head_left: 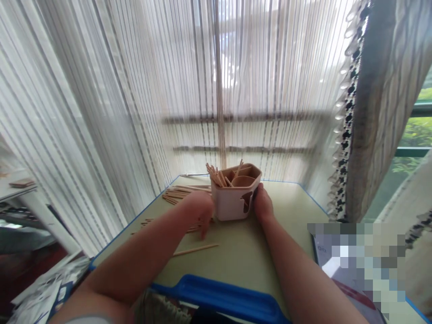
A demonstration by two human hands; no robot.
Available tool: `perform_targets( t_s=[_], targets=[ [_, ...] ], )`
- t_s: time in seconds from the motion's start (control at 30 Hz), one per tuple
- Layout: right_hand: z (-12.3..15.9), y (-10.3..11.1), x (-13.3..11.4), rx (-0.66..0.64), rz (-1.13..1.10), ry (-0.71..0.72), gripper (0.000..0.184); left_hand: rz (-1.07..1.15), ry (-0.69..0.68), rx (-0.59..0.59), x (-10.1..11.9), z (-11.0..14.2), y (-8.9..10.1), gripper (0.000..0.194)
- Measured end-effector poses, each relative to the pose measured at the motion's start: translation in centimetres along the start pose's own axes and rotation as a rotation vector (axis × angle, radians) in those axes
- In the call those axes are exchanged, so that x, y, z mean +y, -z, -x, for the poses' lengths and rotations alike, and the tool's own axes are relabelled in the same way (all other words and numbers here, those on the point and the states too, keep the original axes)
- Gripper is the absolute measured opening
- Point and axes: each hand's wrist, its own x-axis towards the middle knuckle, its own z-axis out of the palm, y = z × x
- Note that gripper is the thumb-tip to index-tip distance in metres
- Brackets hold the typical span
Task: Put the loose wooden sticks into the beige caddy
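A white and tan desk organizer [232,202] with several compartments stands upright on the pale green table [246,256]. Thin wooden sticks [218,176], perhaps chopsticks, lean in its left compartment, and one more tilts near the middle. My right hand [263,203] grips the organizer's right side, its fingers partly hidden behind. Just left of the organizer is my left hand [201,208], bent downward over the table; motion smears its fingers, so what they hold cannot be made out. More wooden sticks [173,194] lie beyond and under the left forearm. A single stick [197,249] lies nearer to me.
A blue tray-like ledge [219,290] runs along the table's front edge. To the right lies a tablet-like device [332,261], partly blurred out. Sheer striped curtains [189,90] hang behind the table. Papers [50,288] are stacked at the lower left.
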Motion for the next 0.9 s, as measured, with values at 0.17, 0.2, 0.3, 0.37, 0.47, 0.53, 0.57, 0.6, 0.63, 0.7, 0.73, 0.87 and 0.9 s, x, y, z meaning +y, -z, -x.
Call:
perform_targets(
  t_s=[0.17,0.2,0.3,0.37,0.47,0.53,0.57,0.6,0.63,0.7,0.73,0.87,0.9],
  targets=[
    [-0.1,-0.2,-0.5,0.021,0.085,-0.025,0.075,0.045,-0.049,0.007,-1.6,0.6,-1.3,0.037],
    [-0.1,-0.1,-0.6,0.014,0.091,-0.026,0.076,0.057,-0.064,0.019,-1.9,0.7,-1.3,0.039],
    [-0.2,-0.1,-0.7,0.006,0.098,-0.031,0.076,0.064,-0.139,0.014,-1.8,1.0,-1.5,0.045],
    [-0.2,-0.2,-0.7,0.007,0.092,-0.028,0.075,0.010,-0.202,0.038,-1.0,1.3,-1.9,0.047],
    [-0.2,-0.3,-0.6,0.009,0.083,-0.030,0.075,-0.083,-0.251,0.113,0.4,1.4,-2.8,0.042],
    [-0.2,-0.3,-0.6,0.003,0.064,-0.034,0.074,-0.121,-0.261,0.059,1.0,1.1,-3.3,0.029],
    [-0.1,-0.3,-0.7,0.002,0.056,-0.039,0.074,-0.132,-0.273,0.017,1.2,0.9,-3.6,0.024],
    [-0.1,-0.2,-0.7,0.002,0.052,-0.044,0.073,-0.142,-0.294,-0.019,1.3,0.6,-3.7,0.022],
    [0.0,-0.2,-0.8,0.002,0.055,-0.048,0.074,-0.153,-0.323,-0.043,1.3,0.3,-3.9,0.020],
    [0.2,-0.1,-1.0,0.001,0.074,-0.051,0.074,-0.178,-0.375,-0.050,1.4,0.0,-4.1,0.014],
    [0.2,0.0,-1.0,0.001,0.082,-0.053,0.074,-0.192,-0.397,-0.036,1.4,0.1,-4.0,0.009],
    [0.2,-0.1,-0.9,0.009,0.079,-0.050,0.075,-0.124,-0.573,0.128,0.4,2.5,-2.8,0.007],
    [0.1,-0.2,-0.7,0.011,0.073,-0.048,0.075,-0.030,-0.657,0.168,-0.2,3.4,-2.3,0.006]
  ],
)
